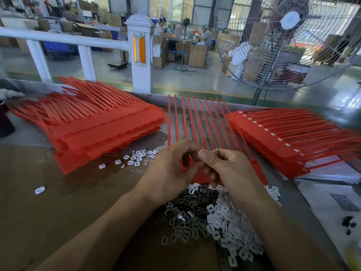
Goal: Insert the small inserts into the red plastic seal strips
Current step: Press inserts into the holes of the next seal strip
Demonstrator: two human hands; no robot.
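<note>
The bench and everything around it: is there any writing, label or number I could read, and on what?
None can be read.
Printed patch on the white sheet: too blurred to tell whether it is text.
Small yellow sign in the background: too small.
Red seal strips and inserts: no writing shows.

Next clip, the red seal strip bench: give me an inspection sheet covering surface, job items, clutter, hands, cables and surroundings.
Surface: brown work table, metal edge at the back.
Job's things: one red strip sheet under the hands; left stack without visible inserts; right stack showing white inserts; pile of dark and white inserts near the wrists; assembled inserts by the left stack.
Clutter: stray insert; white paper sheets; small black bits.
Hands: left hand and right hand meet fingertip to fingertip over the sheet; any pinched part is hidden.
Cables: nothing seen.
Surroundings: pedestal fan, white railing, workers behind.
</note>
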